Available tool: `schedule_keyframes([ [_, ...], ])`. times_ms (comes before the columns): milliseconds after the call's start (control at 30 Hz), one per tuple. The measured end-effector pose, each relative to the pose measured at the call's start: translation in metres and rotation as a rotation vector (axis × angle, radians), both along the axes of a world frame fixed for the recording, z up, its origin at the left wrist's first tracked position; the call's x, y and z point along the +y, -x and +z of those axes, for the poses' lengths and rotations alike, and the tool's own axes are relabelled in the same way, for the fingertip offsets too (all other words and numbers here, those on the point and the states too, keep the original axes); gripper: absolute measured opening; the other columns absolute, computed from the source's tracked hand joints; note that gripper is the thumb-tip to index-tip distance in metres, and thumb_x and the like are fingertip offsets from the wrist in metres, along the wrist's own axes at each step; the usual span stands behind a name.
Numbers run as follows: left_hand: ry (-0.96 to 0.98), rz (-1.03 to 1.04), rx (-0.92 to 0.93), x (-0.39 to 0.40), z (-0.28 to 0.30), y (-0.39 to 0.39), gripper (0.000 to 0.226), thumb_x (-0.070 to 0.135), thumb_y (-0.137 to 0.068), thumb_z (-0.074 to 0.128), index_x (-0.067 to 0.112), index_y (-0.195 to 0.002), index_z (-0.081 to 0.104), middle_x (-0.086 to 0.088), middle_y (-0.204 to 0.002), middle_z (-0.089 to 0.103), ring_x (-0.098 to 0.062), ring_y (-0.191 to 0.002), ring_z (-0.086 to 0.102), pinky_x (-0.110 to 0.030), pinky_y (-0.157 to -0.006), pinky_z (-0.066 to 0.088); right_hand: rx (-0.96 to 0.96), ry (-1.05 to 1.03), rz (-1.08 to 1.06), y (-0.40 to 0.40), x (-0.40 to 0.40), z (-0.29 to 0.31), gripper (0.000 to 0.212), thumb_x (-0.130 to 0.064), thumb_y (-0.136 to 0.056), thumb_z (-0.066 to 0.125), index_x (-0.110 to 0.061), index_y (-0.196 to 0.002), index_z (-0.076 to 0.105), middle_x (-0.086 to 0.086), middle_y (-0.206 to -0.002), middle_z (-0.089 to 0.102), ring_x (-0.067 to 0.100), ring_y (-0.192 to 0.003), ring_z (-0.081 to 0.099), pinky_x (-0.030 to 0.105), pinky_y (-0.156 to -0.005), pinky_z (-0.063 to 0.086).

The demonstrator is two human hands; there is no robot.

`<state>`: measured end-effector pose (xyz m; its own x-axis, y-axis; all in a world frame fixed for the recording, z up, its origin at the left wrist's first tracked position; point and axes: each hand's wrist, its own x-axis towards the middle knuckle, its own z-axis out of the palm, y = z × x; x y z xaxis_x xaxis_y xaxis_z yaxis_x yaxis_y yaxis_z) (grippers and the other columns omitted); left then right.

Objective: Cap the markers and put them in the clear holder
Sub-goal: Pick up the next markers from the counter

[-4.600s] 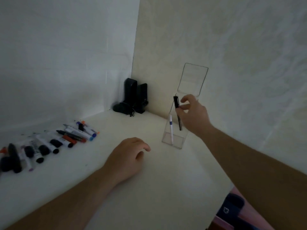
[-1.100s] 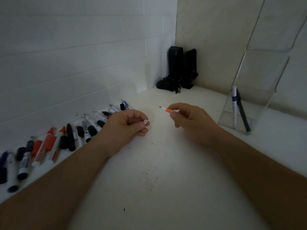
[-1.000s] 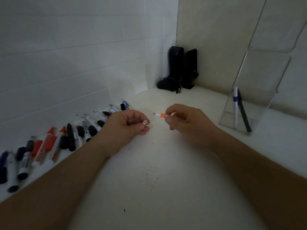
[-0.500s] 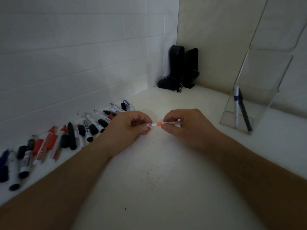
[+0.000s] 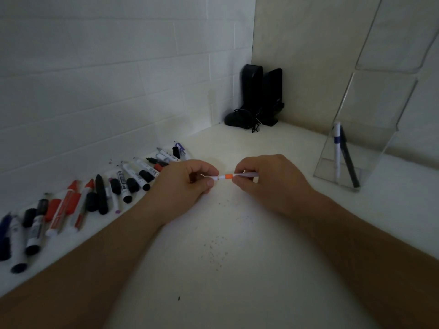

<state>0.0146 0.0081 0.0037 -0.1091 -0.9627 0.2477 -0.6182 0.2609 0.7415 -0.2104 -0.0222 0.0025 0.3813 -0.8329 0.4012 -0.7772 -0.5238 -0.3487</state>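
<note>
Pinching a slim pen-like marker (image 5: pixel 237 175) between them, both hands hover low over the matte, cream-coloured table (image 5: pixel 237 257), which is flecked with tiny dark specks. The right hand (image 5: pixel 268 179) closes thumb and fingers around the pale, smooth barrel, while the left hand (image 5: pixel 187 184) grips the white cap end; an orange band shows in the gap between the two hands, and whether the cap is fully seated is hard to say in this dim light. To the right stands the clear holder (image 5: pixel 380 143), a glossy, angular acrylic piece with a tall back panel, holding a white pen (image 5: pixel 336 150) and a black pen (image 5: pixel 348 160) leaning upright. Along the tiled wall on the left lies a row of loose markers (image 5: pixel 95 193), cylindrical, in black, red and white.
</note>
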Motion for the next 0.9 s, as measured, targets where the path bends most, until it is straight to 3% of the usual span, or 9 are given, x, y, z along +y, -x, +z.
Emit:
schedule_keyframes([
  [133,0.039,0.017,0.0,0.001,0.0,0.002,0.013,0.028,-0.087,0.076,0.038,-0.095,0.074,0.016,-0.081,0.073,0.0,-0.077,0.066,-0.009,-0.066,0.051,0.024,0.029,0.027,-0.004,0.003,0.001,0.015,-0.044,-0.094,0.061,-0.033,-0.094,0.072,-0.008,-0.079,0.068,0.011,-0.073,0.06,0.032,-0.067,0.049],
  [333,0.061,0.082,0.161,0.003,-0.003,0.006,0.026,0.019,-0.081,0.083,0.031,-0.097,0.066,0.015,-0.084,0.077,0.0,-0.079,0.07,-0.017,-0.076,0.055,-0.001,0.045,-0.003,-0.013,0.005,-0.002,0.024,-0.052,-0.095,0.057,-0.032,-0.094,0.07,-0.008,-0.081,0.069,0.012,-0.074,0.061,0.035,-0.071,0.052],
  [500,0.186,0.154,0.167,0.001,0.0,0.013,0.031,0.018,-0.079,0.084,0.03,-0.091,0.059,0.013,-0.078,0.075,0.007,-0.078,0.067,-0.004,-0.072,0.046,-0.166,-0.022,-0.014,-0.016,0.011,-0.001,0.021,-0.05,-0.093,0.065,-0.032,-0.092,0.074,-0.01,-0.079,0.071,0.009,-0.072,0.063,0.033,-0.069,0.053],
  [700,0.248,0.1,0.011,0.001,-0.003,0.012,0.033,0.014,-0.079,0.083,0.033,-0.093,0.059,0.018,-0.08,0.072,0.009,-0.082,0.065,-0.002,-0.073,0.042,-0.173,-0.111,0.006,-0.018,0.014,-0.002,0.018,-0.049,-0.093,0.065,-0.034,-0.095,0.074,-0.013,-0.083,0.072,0.006,-0.076,0.064,0.037,-0.075,0.056],
  [767,0.237,0.083,0.047,0.002,-0.003,0.012,0.028,0.019,-0.079,0.083,0.029,-0.093,0.061,0.018,-0.08,0.073,0.007,-0.081,0.066,-0.005,-0.074,0.045,-0.111,-0.071,-0.006,-0.017,0.016,0.002,0.02,-0.051,-0.095,0.06,-0.037,-0.101,0.072,-0.013,-0.091,0.073,0.007,-0.082,0.064,0.037,-0.079,0.054],
  [900,0.254,0.041,-0.106,0.002,-0.008,0.015,0.012,0.037,-0.083,0.079,0.033,-0.086,0.069,0.016,-0.076,0.069,0.003,-0.073,0.064,-0.01,-0.067,0.047,0.312,0.168,-0.063,-0.021,0.02,0.008,0.033,-0.057,-0.102,0.038,-0.044,-0.116,0.065,-0.012,-0.101,0.072,0.019,-0.095,0.058,0.039,-0.084,0.04],
])
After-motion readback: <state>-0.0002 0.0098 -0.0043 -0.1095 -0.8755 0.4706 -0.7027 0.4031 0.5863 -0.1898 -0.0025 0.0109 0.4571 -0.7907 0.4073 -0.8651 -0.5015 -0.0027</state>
